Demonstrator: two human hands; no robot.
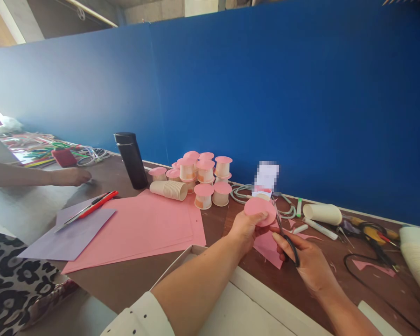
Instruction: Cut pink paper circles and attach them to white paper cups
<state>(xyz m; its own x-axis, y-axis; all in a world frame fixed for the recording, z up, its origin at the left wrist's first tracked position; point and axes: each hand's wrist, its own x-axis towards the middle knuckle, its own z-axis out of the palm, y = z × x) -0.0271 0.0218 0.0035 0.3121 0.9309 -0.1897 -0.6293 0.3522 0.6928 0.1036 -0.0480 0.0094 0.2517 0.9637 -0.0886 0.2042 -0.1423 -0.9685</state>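
My left hand (247, 232) pinches a round pink paper disc (258, 209), thumb on top, held above the table. The disc seems to sit on a paper cup, of which only a pale sliver of rim shows behind it. In my right hand (303, 259) are black-handled scissors (292, 249), their blades upright against the disc's right edge. Below the hands lies a pink paper scrap (270, 249). Beyond them stand several small paper cups topped with pink discs (205, 189), some stacked on others.
Pink paper sheets (154, 224) lie left, with a purple sheet (80, 238) and a red utility knife (100, 204) on top. A black bottle (131, 161) stands behind. Nested cups (170, 190), cables (364, 273) and a cup stack (418, 256) surround me. Another person's hand (73, 176) rests at left.
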